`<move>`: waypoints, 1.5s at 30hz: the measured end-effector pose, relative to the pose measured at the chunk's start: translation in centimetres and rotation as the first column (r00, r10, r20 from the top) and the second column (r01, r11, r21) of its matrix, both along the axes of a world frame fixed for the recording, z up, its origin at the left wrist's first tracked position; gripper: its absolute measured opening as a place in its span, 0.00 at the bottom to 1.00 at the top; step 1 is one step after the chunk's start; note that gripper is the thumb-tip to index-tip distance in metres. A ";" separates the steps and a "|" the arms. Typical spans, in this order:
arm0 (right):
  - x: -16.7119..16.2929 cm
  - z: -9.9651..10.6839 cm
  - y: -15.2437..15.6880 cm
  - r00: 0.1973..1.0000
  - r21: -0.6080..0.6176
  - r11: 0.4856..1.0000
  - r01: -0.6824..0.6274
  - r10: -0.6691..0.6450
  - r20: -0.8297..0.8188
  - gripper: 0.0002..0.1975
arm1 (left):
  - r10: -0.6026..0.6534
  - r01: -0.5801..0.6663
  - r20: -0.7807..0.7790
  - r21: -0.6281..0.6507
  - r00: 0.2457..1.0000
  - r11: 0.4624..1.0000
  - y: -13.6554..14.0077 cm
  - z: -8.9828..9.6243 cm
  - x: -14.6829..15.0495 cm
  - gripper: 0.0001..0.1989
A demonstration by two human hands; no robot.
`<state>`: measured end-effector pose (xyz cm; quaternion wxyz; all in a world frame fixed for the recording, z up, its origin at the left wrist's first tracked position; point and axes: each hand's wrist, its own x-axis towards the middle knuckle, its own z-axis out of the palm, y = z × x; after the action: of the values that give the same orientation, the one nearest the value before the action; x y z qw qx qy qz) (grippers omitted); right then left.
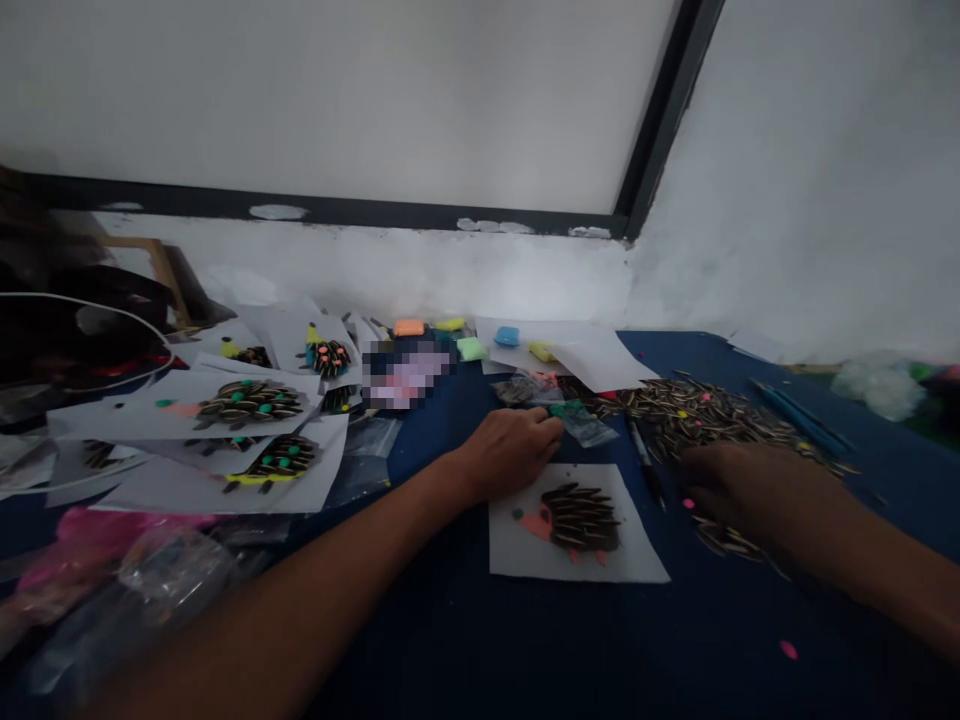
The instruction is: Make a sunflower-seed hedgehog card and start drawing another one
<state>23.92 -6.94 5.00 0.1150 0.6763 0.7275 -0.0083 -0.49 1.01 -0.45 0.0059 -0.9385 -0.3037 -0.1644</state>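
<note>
My left hand (pixel 516 452) is closed, its fingertips against a small plastic bag of green clay (pixel 579 424); what they grip is hidden. Just below it lies a white paper (pixel 517 560) bearing a hedgehog figure (pixel 581 518) with sunflower-seed spines, a pink snout and feet and a green nose. Over on the right, my right hand (pixel 712 482) is at the near edge of a pile of striped sunflower seeds (pixel 705 410). Its fingers are dark and blurred, so their grip does not show. Between the pile and the paper lies a dark pen (pixel 646 465).
Several papers with finished-looking seed hedgehogs (pixel 251 402) overlap at the left. Packs of coloured clay (pixel 472 348) line the back by the wall. Clear plastic bags (pixel 172 570) lie front left; a blue tool-like object (pixel 802 415) is beyond the seeds. A pink bit (pixel 788 650) lies front right.
</note>
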 end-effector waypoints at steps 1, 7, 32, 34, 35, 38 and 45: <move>-0.2 0.0 0.0 1.000 -0.003 1.000 -0.003 0.003 0.001 0.09 | 0.000 0.000 0.004 0.004 1.000 1.000 0.0 0.0 0.0 0.10; -1.3 0.3 0.2 0.996 0.015 0.999 0.035 -0.036 0.082 0.07 | -0.010 0.010 0.017 0.014 1.000 1.000 0.0 0.0 0.0 0.10; -1.5 -0.9 -0.1 0.934 0.252 0.956 -0.150 0.221 -0.281 0.05 | 0.000 0.000 0.006 -0.012 1.000 1.000 -0.1 0.2 0.0 0.10; -1.7 -1.1 -0.1 0.930 0.216 0.963 -0.159 0.220 -0.296 0.05 | 0.000 0.000 0.011 -0.002 1.000 1.000 -0.1 0.1 0.0 0.10; -1.8 -1.2 -0.1 0.940 0.208 0.966 -0.154 0.208 -0.270 0.04 | -0.001 0.001 0.011 0.001 1.000 1.000 -0.1 0.1 0.0 0.10; -1.5 -1.4 0.1 0.983 0.217 0.971 -0.102 0.132 -0.128 0.03 | -0.003 0.003 0.007 0.002 1.000 1.000 -0.1 0.1 0.0 0.10; -1.0 -1.2 0.1 0.966 0.264 0.960 -0.088 0.147 -0.212 0.07 | 0.004 -0.004 -0.006 -0.006 1.000 1.000 -0.2 0.3 -0.1 0.10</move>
<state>22.88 -6.80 3.82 -0.0566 0.6351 0.7703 0.0133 -0.55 0.84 -0.13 0.0041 -0.9384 -0.3059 -0.1607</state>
